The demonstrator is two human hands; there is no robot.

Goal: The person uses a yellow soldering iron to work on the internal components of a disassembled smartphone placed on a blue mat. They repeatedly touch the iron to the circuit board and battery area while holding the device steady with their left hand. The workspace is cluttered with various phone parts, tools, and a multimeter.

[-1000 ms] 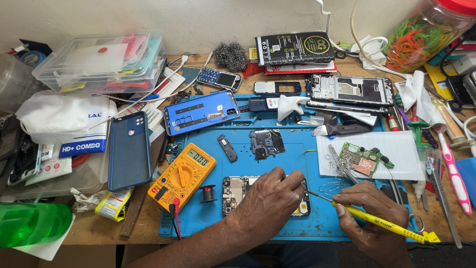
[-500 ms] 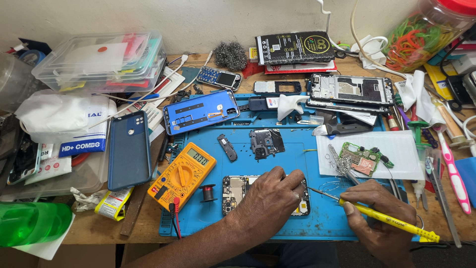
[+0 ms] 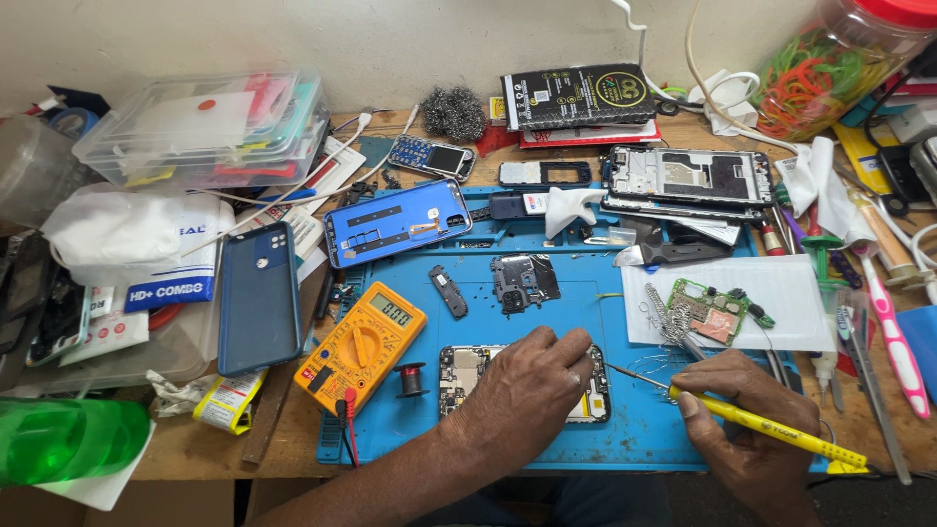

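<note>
While the left hand (image 3: 522, 395) lies flat over an opened phone with its circuit boards bared (image 3: 468, 376), fingers curled down on its right half and pressing it to the blue rubber work mat (image 3: 586, 303), the right hand (image 3: 747, 425) is closed in a pen grip around a slim yellow-handled soldering iron (image 3: 771, 434). Its thin metal tip points left and ends just beside the left fingertips, at the phone's right edge. Just left of the phone stands a small dark spool of wire (image 3: 412, 379), and left of that lies an orange multimeter (image 3: 361, 346), tilted. Farther right, a small green circuit board (image 3: 717, 310) rests on a white sheet of paper (image 3: 791, 293). Beyond the phone, mid-mat, sits a dark metal shield plate (image 3: 525, 281). At the mat's far left corner lies a blue phone back shell (image 3: 395, 222), and at its far right an open grey phone frame (image 3: 688, 178).
</note>
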